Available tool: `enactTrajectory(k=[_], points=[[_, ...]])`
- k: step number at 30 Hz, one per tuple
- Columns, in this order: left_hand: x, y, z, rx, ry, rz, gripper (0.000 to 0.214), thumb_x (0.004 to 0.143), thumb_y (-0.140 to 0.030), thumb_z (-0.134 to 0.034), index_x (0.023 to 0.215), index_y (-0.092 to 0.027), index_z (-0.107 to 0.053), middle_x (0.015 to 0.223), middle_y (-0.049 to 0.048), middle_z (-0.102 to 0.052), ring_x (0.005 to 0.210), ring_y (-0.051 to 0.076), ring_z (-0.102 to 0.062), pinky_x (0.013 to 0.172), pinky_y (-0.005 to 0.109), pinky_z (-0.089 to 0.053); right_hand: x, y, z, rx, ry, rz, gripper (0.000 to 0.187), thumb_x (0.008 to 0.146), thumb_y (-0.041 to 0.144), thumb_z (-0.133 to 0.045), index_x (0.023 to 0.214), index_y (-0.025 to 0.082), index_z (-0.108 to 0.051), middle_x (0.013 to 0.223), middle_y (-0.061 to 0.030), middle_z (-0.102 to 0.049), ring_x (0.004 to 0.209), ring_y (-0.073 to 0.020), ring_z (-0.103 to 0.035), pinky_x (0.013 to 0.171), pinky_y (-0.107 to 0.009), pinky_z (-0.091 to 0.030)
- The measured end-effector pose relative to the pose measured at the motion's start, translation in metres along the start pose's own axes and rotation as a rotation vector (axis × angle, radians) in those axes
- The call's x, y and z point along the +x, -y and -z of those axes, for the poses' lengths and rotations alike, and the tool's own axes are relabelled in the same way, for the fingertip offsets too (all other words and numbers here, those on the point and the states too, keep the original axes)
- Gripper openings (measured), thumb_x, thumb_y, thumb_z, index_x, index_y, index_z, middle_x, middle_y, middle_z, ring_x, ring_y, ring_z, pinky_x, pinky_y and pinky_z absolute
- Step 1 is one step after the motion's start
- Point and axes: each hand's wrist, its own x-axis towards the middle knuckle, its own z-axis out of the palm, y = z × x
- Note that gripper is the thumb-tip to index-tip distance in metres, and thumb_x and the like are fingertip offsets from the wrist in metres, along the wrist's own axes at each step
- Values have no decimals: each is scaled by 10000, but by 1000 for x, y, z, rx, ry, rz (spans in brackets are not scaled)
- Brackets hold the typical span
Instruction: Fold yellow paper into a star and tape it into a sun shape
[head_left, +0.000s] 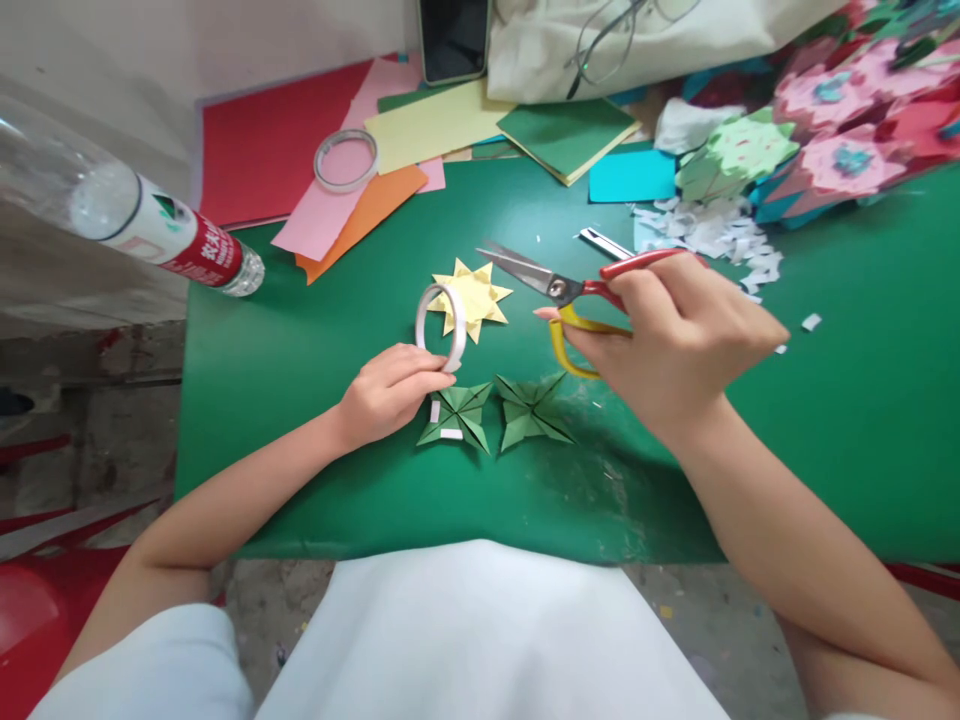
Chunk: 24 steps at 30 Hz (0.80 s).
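My left hand (391,398) pinches a roll of white double-sided tape (459,330), held on edge above the table. Behind the roll lies a yellow folded paper star (480,300). In my right hand (679,345) is a pair of scissors (559,290) with one red and one yellow handle, its blades slightly apart and pointing left toward the tape. Below the hands, two green folded paper pieces sit side by side. The left green piece (459,412) carries two short white tape strips; the right green piece (532,410) shows none.
A plastic bottle (180,240) leans in at the left. Coloured paper sheets (277,150), another tape roll (346,160) and a phone (454,40) lie at the back. A box cutter (604,243), white paper scraps (720,235) and pink paper flowers (847,160) are at the right.
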Motion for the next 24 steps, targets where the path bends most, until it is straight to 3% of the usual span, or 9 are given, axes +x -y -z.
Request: enactTrajectory(k=[3,6,11,15,20,24], points=[[-1,0,1,116,-50,116,199,911,-59,-544,989,-187,-675,971,74,-764,911,142,-710,816,256,-563,3,-3,-3,42,224,-58,481,868,646,-517,945,206,-692,937,-112,-721,761,-219,-586,563,-314,-206],[1,0,3,185,-96,252,223,931,-85,-516,999,-204,-691,987,49,-763,922,133,-704,823,237,-545,3,-3,-5,22,333,-106,446,844,600,-586,1016,203,-695,1004,-111,-732,795,-230,-609,556,-313,-179],[4,4,3,192,-120,480,243,924,-108,-518,984,-223,-724,979,12,-766,938,137,-698,870,254,-519,1,-3,-9,-18,377,-156,371,827,469,-635,1048,173,-672,1026,-120,-712,777,-227,-610,562,-301,-172],[4,9,4,145,-81,629,274,897,-95,-518,1007,-234,-727,1052,-1,-758,1006,148,-677,929,285,-502,-1,-8,-11,49,387,-189,360,845,437,-593,1052,146,-644,982,-169,-665,749,-253,-593,592,-308,-269],[4,11,6,126,-38,647,251,866,-124,-549,1014,-235,-717,1214,32,-661,1164,200,-612,990,356,-487,-2,-10,-14,81,431,-227,389,838,466,-580,1045,142,-642,982,-185,-647,748,-278,-597,610,-344,-351],[6,6,7,178,-36,566,222,858,-170,-574,1050,-213,-677,1231,69,-588,1151,214,-590,940,360,-495,0,-7,-11,101,469,-238,409,841,441,-556,1108,142,-640,1034,-192,-644,790,-292,-596,626,-353,-377]])
